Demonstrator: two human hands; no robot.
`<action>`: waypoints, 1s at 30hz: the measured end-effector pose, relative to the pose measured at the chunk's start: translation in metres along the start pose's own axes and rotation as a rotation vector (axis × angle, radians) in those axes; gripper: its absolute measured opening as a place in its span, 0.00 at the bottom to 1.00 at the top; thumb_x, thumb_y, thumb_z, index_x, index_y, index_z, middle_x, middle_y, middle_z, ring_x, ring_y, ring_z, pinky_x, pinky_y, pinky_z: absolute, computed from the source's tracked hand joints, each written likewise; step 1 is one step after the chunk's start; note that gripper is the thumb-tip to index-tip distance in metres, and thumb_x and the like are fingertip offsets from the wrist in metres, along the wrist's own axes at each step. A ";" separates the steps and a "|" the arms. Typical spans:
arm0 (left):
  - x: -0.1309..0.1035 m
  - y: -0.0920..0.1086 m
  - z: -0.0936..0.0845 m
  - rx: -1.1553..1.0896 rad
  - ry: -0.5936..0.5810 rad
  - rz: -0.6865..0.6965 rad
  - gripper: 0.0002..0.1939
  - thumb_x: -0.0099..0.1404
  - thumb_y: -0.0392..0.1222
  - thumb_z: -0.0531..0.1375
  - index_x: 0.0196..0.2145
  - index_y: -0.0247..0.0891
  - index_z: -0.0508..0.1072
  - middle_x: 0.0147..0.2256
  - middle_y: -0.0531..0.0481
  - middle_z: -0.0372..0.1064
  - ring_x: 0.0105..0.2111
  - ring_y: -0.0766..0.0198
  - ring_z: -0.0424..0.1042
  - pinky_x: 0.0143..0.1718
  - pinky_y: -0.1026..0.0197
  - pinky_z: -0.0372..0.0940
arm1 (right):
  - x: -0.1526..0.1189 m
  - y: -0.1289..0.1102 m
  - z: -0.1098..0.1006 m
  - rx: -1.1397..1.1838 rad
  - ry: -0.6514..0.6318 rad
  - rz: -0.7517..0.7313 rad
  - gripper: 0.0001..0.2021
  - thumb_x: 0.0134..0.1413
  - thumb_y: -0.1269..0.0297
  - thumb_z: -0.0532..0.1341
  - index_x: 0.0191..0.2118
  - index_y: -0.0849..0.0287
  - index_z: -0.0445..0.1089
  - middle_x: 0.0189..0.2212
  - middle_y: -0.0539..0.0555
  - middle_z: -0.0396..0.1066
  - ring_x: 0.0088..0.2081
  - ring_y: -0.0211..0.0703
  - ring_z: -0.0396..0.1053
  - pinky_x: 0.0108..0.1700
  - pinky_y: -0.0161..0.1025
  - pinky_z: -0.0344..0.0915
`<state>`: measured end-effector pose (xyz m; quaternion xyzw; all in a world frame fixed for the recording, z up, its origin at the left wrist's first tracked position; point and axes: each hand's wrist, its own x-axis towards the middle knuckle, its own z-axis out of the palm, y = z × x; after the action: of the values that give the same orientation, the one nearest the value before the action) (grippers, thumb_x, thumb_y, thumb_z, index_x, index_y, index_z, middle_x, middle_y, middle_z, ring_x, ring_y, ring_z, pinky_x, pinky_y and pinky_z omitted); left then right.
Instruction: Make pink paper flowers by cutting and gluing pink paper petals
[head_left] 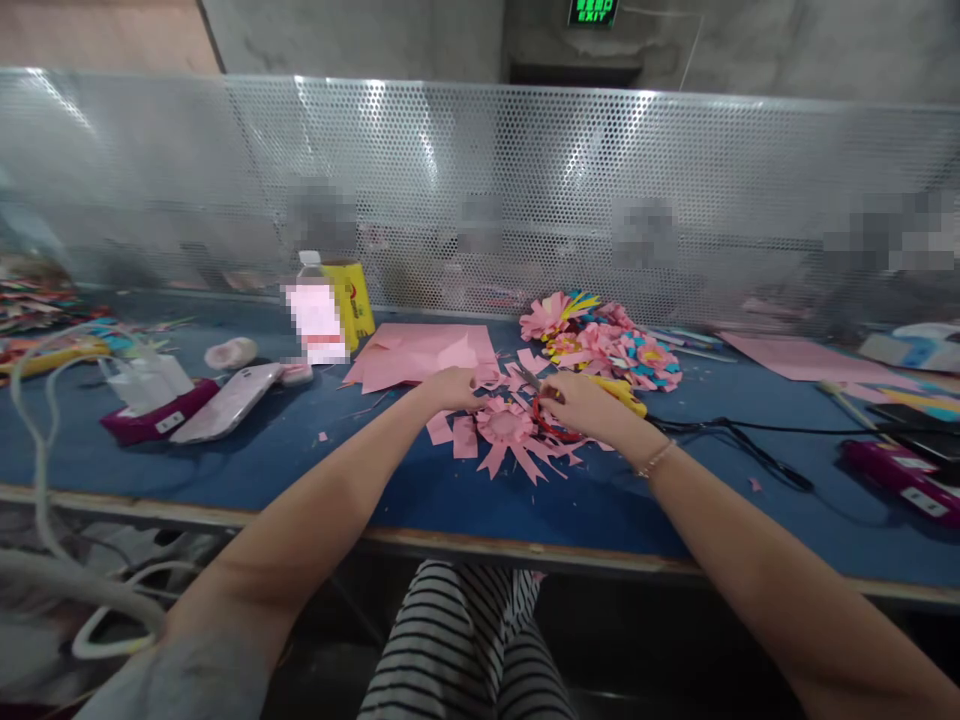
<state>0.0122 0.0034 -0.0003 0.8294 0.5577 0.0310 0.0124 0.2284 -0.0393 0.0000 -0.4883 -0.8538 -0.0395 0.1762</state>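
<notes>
My left hand (456, 388) is closed, its fingertips pinched on a small pink paper strip (489, 373). My right hand (574, 402) is wrapped round a pair of scissors (529, 378), whose dark blades point left toward that strip. Just below both hands lies a pink paper flower (506, 425) with a ring-shaped middle and forked strips fanning toward me. Cut pink paper squares (465, 437) lie beside it on the left. Something red and looped shows under my right hand; I cannot tell whether it belongs to the scissors.
Pink sheets (420, 350) lie behind my left hand. Finished-looking paper flowers (607, 345) are heaped behind my right. Leftward are a phone (229, 402), a tissue pack (157, 400) and a bottle (319, 310). A black cable (750, 455) crosses the blue table (600, 525); a perforated metal screen (450, 180) stands behind.
</notes>
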 end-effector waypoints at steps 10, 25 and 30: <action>0.002 0.000 0.006 -0.069 0.034 0.049 0.24 0.47 0.42 0.56 0.43 0.33 0.66 0.38 0.46 0.69 0.36 0.62 0.68 0.34 0.66 0.60 | -0.002 0.003 0.008 -0.157 -0.205 0.094 0.07 0.46 0.69 0.50 0.33 0.64 0.61 0.31 0.59 0.66 0.30 0.41 0.61 0.31 0.36 0.51; 0.002 -0.002 0.002 -0.208 0.148 -0.019 0.18 0.46 0.29 0.52 0.36 0.33 0.71 0.33 0.47 0.71 0.33 0.64 0.69 0.36 0.66 0.61 | -0.003 -0.002 0.003 -0.096 -0.246 0.045 0.09 0.40 0.73 0.51 0.32 0.63 0.61 0.33 0.60 0.66 0.33 0.43 0.62 0.33 0.36 0.52; 0.004 -0.008 0.003 -0.184 0.242 0.007 0.16 0.49 0.29 0.49 0.33 0.33 0.72 0.37 0.46 0.70 0.36 0.65 0.68 0.37 0.67 0.61 | -0.003 0.000 0.002 -0.081 -0.245 0.044 0.10 0.38 0.74 0.51 0.33 0.63 0.60 0.34 0.60 0.66 0.34 0.43 0.62 0.32 0.36 0.52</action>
<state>0.0063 0.0102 -0.0039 0.8168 0.5470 0.1820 0.0209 0.2289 -0.0413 -0.0028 -0.5147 -0.8558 -0.0100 0.0514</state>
